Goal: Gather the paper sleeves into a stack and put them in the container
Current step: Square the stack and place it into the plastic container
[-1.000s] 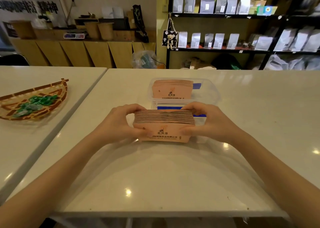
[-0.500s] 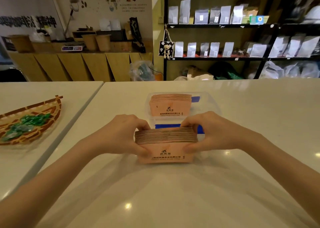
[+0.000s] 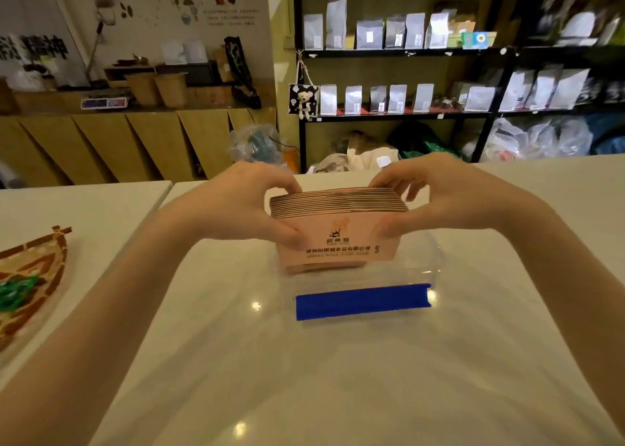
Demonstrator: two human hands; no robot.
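A thick stack of pink paper sleeves (image 3: 338, 239) with dark printed lettering is held upright between both hands above the clear plastic container (image 3: 436, 259). My left hand (image 3: 236, 205) grips the stack's left end and my right hand (image 3: 436, 195) grips its right end, thumbs on the near face. The container sits on the white table and carries a strip of blue tape (image 3: 362, 302) on its near wall. The stack's lower edge is over the container's far part, and the sleeves seen inside earlier are hidden behind it.
A woven bamboo tray (image 3: 33, 276) with green items lies on the neighbouring table at the left. A gap separates the two white tables (image 3: 338, 378). Black shelves with pouches (image 3: 406, 97) and a wooden counter stand behind.
Both hands have lifted the stack off the table in front of the container and carried it forward over the container. The camera has tilted and moved closer.
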